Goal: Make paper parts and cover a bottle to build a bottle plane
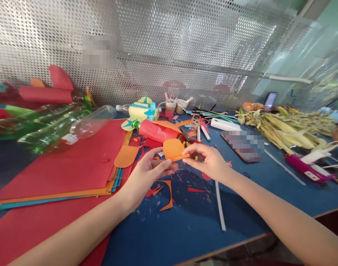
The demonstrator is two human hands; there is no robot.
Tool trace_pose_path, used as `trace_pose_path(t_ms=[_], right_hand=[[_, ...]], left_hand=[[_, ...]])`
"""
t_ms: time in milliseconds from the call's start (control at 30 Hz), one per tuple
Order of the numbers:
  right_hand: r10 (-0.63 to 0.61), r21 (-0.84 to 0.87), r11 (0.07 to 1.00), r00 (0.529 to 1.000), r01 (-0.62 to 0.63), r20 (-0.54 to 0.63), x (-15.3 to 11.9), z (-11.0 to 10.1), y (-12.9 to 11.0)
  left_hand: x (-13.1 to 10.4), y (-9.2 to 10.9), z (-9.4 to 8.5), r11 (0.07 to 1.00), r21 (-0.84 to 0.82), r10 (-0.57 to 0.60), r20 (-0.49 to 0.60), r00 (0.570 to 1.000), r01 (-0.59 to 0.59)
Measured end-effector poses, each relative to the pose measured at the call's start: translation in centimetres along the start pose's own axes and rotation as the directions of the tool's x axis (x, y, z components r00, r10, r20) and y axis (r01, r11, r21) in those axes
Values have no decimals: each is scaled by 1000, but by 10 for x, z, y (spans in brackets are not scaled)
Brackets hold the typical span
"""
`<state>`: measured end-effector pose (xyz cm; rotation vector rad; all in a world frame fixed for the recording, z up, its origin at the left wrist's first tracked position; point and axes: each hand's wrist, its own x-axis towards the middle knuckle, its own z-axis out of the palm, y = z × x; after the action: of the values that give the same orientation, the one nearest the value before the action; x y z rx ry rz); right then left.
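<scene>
Between my two hands is an orange paper piece (173, 147) with a rounded top, its lower edge folded into a narrow flap. My left hand (150, 168) pinches the left end of the fold, thumb in front and fingers behind. At the right end, my right hand (209, 159) grips the flap between thumb and fingertips. A similar orange rounded piece (126, 156) lies on the stack of coloured sheets to the left. Just behind my hands rests a bottle wrapped in red paper (159, 131).
Red, orange and blue sheets (60, 159) cover the left side, with plastic bottles (94, 120) behind. Paper scraps (169, 195) litter the blue table (191, 229). To the right are a phone (242, 146), a white glue gun-like object (225, 125), dried husks (279, 127) and a purple power strip (310, 168).
</scene>
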<state>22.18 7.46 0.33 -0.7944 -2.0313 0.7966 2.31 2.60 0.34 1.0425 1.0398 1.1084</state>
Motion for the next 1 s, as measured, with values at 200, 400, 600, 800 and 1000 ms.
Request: trace_pose_path(t_ms=[200, 400, 600, 800, 1000], right_hand=[[-42, -66, 997, 991, 34, -124, 1, -6, 0], [51, 222, 973, 998, -58, 35, 1, 0, -3], [208, 378, 900, 976, -217, 66, 2, 2, -7], [215, 345, 913, 976, -217, 45, 3, 3, -4], [244, 408, 885, 970, -226, 9, 4, 2, -2]], left_hand=[[1, 3, -3, 868, 387, 380, -111, 918, -313], [-6, 10, 1, 926, 290, 284, -106, 953, -243], [2, 1, -4, 995, 39, 95, -126, 987, -90], [3, 1, -5, 999, 33, 38, -120, 992, -35], [2, 5, -3, 994, -67, 69, -178, 982, -82]])
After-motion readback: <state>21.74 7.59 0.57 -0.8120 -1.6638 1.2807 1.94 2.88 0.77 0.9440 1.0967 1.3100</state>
